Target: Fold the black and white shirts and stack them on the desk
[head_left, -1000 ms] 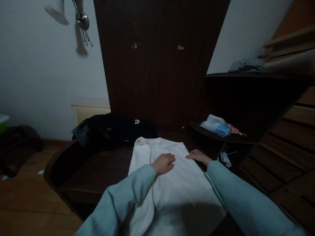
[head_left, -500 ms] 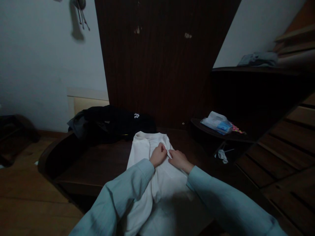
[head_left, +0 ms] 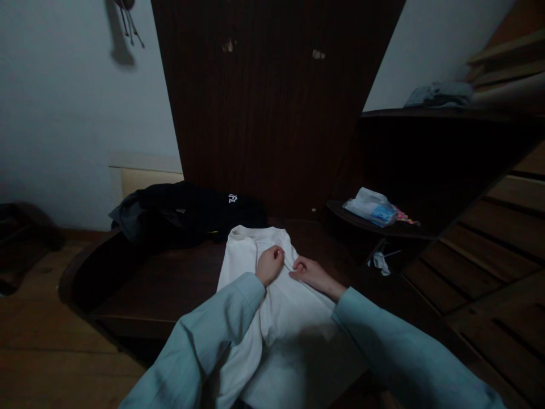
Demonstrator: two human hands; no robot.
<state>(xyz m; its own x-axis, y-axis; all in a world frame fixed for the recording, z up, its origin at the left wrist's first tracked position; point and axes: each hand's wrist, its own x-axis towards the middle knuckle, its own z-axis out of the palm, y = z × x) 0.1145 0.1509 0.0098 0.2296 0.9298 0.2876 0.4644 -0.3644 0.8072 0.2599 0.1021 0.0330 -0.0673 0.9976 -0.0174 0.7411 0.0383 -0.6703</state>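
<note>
A white garment (head_left: 272,307) lies flat on a dark wooden surface (head_left: 170,289), its right side folded in toward the middle. My left hand (head_left: 269,264) rests closed on the garment near its upper middle, pinching the folded edge. My right hand (head_left: 307,271) is closed too, gripping the same fold just to the right. Both arms wear pale blue sleeves.
A dark pile of clothes (head_left: 187,213) lies behind the garment at the left. A small round shelf (head_left: 383,227) at the right holds a plastic packet (head_left: 369,207). A dark wardrobe (head_left: 272,102) stands behind. Wooden steps (head_left: 489,244) rise at the right.
The garment's right side was folded inward. My right hand moved from the right edge to the middle beside my left hand, and both hands closed on the fold.
</note>
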